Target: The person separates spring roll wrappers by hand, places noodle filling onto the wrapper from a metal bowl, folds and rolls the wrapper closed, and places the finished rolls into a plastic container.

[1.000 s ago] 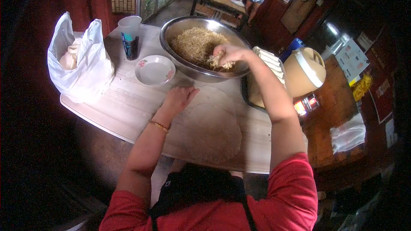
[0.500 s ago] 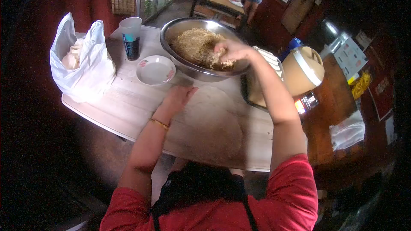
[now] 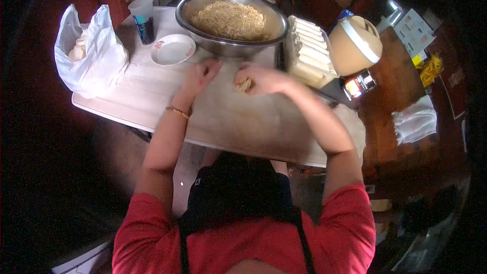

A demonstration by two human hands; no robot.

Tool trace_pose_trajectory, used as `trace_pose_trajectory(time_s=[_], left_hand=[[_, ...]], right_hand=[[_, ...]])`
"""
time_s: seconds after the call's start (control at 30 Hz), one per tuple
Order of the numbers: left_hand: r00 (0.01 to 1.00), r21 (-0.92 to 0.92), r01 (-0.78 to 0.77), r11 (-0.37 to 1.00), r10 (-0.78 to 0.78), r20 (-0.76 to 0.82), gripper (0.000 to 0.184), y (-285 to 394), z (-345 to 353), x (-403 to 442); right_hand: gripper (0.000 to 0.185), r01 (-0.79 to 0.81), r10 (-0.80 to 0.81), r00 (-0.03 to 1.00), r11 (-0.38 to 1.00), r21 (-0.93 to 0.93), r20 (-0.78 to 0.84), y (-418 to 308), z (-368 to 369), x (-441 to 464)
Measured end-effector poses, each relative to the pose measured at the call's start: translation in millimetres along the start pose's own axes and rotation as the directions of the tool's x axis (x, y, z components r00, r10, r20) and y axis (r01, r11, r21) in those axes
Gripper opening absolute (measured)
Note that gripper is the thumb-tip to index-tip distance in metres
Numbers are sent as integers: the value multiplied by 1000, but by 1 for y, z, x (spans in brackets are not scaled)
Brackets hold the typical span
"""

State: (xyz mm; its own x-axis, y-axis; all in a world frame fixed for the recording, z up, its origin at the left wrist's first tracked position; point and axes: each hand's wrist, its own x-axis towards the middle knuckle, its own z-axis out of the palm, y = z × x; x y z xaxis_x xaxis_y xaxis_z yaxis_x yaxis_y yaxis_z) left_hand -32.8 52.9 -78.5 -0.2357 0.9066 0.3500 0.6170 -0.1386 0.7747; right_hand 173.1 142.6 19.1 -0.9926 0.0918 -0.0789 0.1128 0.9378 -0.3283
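Locate the clump of shredded filling [image 3: 244, 84] first: it sits at the fingertips of your right hand [image 3: 264, 79], on the side facing your left hand [image 3: 195, 78], and lies beyond the left fingers to the right. Your right hand is the nearer of the two, since it carries the clump; its fingers are pinched together on the strands, though motion blur hides the exact contact. Your left hand is loosely curled beside it, apart from the clump; whether its fingers pinch anything, you cannot tell. The clump is compact, and no clear long axis can be read. A thin pale sheet [image 3: 243, 114] lies flat on the table [image 3: 127, 91], on your side of the steel bowl [image 3: 228, 49], with the clump near its far part; the sheet's outline is faint. The filling mound [image 3: 231, 19] sits inside the bowl, farther from you than both hands. Compare with the earlier frames: your right hand was then inside the bowl, at the near right of the mound — it is now clear of the rim and closer to you. Your left thumb and fingers, previously drawn together, now show a small gap. The view has also shifted — the bowl appears higher in it.
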Motion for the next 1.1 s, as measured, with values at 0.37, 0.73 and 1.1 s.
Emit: trace_pose_trajectory(time_s=[0.37, 0.73, 1.1], left_hand=[[885, -40, -372, 928, 367, 286, 79, 23, 27, -34], [899, 83, -291, 953, 242, 366, 65, 47, 17, -48], [831, 60, -286, 956, 216, 512, 47, 40, 11, -34]], right_hand=[[47, 74, -46, 944, 995, 74, -326, 1, 51, -33], [46, -47, 101, 918, 988, 147, -384, 12, 73, -56], [45, -215, 222, 939, 975, 56, -263, 17, 74, -57]])
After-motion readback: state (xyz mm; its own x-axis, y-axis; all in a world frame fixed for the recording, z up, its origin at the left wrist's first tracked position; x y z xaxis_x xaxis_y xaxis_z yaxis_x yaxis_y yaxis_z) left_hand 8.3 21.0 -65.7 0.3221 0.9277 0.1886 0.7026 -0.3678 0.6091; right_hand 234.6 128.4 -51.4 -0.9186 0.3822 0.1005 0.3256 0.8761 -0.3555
